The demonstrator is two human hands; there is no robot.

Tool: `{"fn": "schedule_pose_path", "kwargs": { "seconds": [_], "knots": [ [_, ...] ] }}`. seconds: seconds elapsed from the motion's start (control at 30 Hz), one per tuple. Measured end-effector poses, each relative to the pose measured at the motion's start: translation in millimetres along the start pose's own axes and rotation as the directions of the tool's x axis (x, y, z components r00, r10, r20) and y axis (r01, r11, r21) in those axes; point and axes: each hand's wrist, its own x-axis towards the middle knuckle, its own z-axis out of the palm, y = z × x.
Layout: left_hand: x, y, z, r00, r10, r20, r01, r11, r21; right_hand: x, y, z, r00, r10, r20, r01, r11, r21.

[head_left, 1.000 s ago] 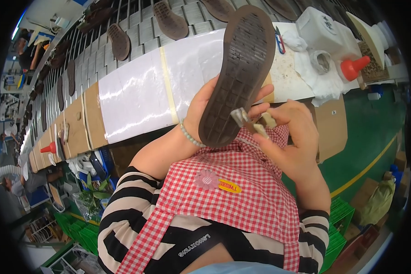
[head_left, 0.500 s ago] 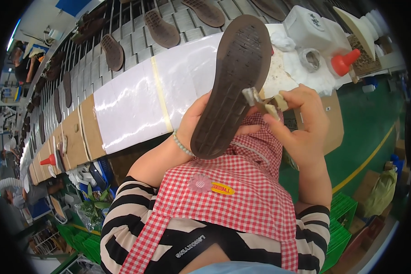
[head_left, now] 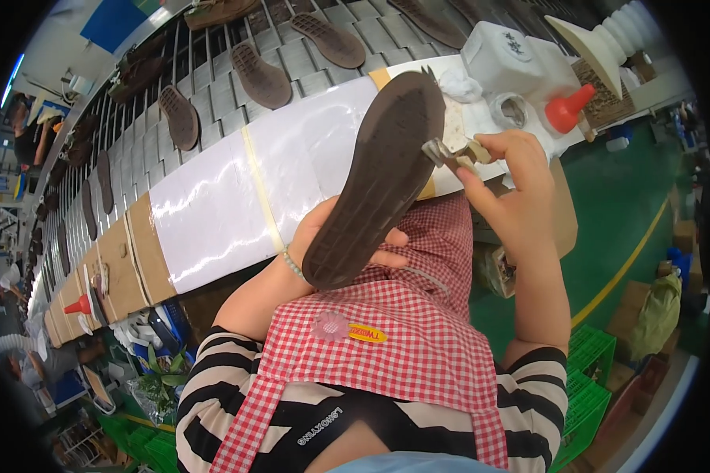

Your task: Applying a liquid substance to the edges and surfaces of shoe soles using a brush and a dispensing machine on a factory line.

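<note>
A dark brown shoe sole (head_left: 379, 173) stands tilted upright in front of my apron, its gridded side facing me. My left hand (head_left: 315, 225) is closed round it from behind. Some fingers show past its right edge, and the rest are hidden. Beside the sole's right edge, my right hand (head_left: 517, 185) pinches a small metal-tipped tool (head_left: 454, 155) with pale wrapped grips. The tool's tip is very near the sole's edge; whether it touches I cannot tell.
Several brown soles (head_left: 260, 76) lie on the slatted metal conveyor (head_left: 213, 110) ahead. A white-covered bench (head_left: 213, 213) runs along it. At the right stand a white plastic jug (head_left: 501, 59), a glass jar (head_left: 510, 110) and a red-capped bottle (head_left: 568, 109). Green crates (head_left: 584, 394) stand low right.
The sole in my left hand has moved lower and left. My right hand keeps the tool beside its edge. The conveyor's soles appear shifted left and down in the picture.
</note>
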Motion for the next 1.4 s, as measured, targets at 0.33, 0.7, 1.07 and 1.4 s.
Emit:
{"fn": "schedule_pose_path", "kwargs": {
  "seconds": [0.33,0.7,1.07,1.4],
  "knots": [
    [26,47,16,0.838,0.538,0.085,-0.47,0.635,0.613,21,86,-52,0.963,0.091,-0.255,-0.177,0.924,-0.34],
    [-24,85,-5,0.808,0.584,0.085,-0.564,0.723,0.398,12,164,-28,0.994,0.037,-0.106,-0.092,0.808,-0.582],
    [-89,48,23,0.893,0.274,-0.357,-0.16,0.935,0.318,23,173,-25,0.997,0.034,-0.064,-0.06,0.887,-0.457],
    [0,28,8,0.936,0.32,-0.148,-0.321,0.947,0.019,6,89,-43,0.887,0.456,0.068,-0.412,0.719,0.559]
  ]
}}
